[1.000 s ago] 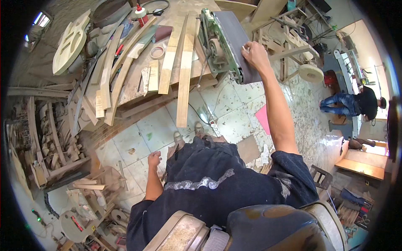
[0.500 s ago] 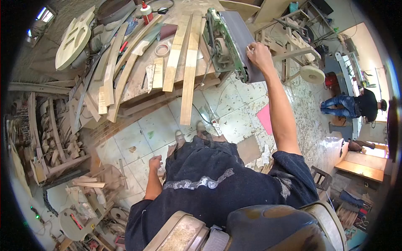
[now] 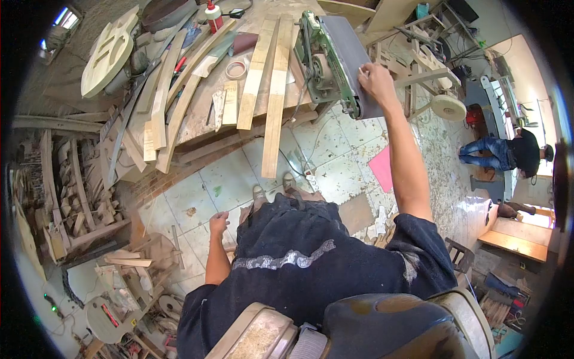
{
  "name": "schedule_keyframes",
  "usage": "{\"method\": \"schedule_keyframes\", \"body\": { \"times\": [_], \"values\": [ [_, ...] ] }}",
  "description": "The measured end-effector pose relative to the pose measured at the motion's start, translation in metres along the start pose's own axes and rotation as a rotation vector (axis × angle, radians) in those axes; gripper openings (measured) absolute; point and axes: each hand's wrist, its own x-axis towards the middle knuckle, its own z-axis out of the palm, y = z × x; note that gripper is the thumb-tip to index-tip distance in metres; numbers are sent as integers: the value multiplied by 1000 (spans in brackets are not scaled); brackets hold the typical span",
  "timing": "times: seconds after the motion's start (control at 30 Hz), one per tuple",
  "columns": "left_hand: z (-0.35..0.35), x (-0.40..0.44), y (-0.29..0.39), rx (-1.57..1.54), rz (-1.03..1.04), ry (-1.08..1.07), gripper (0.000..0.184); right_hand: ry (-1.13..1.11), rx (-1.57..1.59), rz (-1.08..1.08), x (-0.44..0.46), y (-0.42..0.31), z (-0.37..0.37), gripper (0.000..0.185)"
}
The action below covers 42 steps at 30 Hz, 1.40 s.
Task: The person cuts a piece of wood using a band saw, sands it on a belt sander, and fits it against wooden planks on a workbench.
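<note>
In the upper right of the frame, a small pale piece [image 3: 362,71] was pinched between the thumb and fingertips of the right hand [image 3: 375,82]; the other fingers were curled in. The hand was held over the grey sanding belt [image 3: 347,45] of a green-framed machine [image 3: 324,75], near the belt's right edge; whether the belt was touched by the piece could not be told. The left hand [image 3: 219,223] was held low, left of centre, over the tiled floor [image 3: 236,179], its fingers loosely bent; whether they were closed fully could not be told.

At the upper centre, two long wooden strips [image 3: 276,107] were laid side by side on the workbench [image 3: 200,113], their near ends left jutting past its edge. To their left, a tape roll [image 3: 236,70] and curved wooden pieces [image 3: 182,113] were spread. A red-and-white bottle [image 3: 214,18] was stood farther back. At the far right, another person [image 3: 508,151] was seen beside a long machine [image 3: 497,110].
</note>
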Motion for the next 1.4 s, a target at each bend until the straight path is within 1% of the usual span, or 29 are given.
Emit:
{"method": "schedule_keyframes", "body": {
  "times": [0.1, 0.27, 0.4, 0.53, 0.63, 0.73, 0.77, 0.87, 0.97, 1.07, 1.27, 1.4],
  "values": [
    [0, -3, 3, 48, -46, 3, 39, -4, 25, -7, -3, -17, 1, 25],
    [0, -6, -2, 54, -58, 11, 40, 0, -25, 24, -1, 6, 2, 23],
    [1, -6, -14, 93, -88, -6, 41, 5, -19, -16, -9, -16, 1, 22],
    [0, -3, -16, 126, -100, -18, 45, 5, 2, -11, -8, 1, 2, 23],
    [0, -7, -12, 73, -91, 17, 47, 24, -13, 35, -4, 14, 2, 22],
    [1, -10, -11, 51, -87, 23, 49, 22, -3, 1, -3, 3, 7, 23],
    [3, -10, -10, 60, -93, 1, 51, 59, 26, -58, -4, -5, 10, 22],
    [1, -7, -13, 94, -108, -33, 54, 51, 20, -69, -3, -9, 9, 23],
    [4, -10, -8, 93, -109, -15, 56, 33, -4, -11, 0, 13, 5, 23],
    [4, -10, -11, 67, -105, -1, 57, 14, -13, -18, 5, 21, 4, 23],
    [4, -16, -15, 34, -128, -20, 59, 46, 30, -39, 1, -2, 7, 22],
    [-3, -8, -26, -9, -128, -22, 58, 9, 8, -19, -5, -8, 4, 22]
  ]
}}
